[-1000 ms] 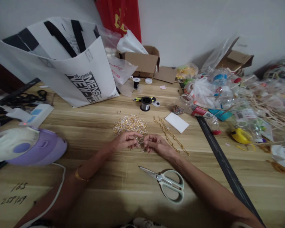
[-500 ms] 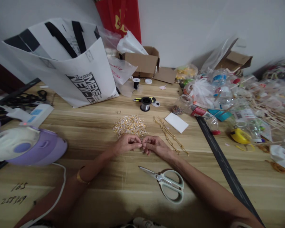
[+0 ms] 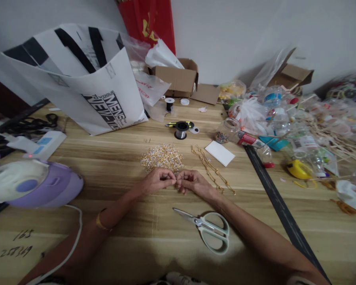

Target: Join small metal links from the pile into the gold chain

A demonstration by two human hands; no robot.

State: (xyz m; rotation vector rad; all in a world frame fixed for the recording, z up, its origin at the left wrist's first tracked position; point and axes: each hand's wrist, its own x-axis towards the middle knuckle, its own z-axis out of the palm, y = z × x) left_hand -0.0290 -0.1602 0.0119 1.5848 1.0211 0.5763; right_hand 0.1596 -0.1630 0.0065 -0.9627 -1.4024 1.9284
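My left hand and my right hand meet fingertip to fingertip at the near edge of a pile of small gold and silver pieces. Both are closed in a pinch; whatever lies between the fingertips is too small to make out. Gold beaded chains lie just beyond my right hand. Nearer to me, green-handled scissors rest on the wooden table, their blades pointing to the upper left.
A wire spool and a white card lie beyond the hands. At the left are a purple and white appliance, its cord and a large white bag. Bottles and plastic bags crowd the right.
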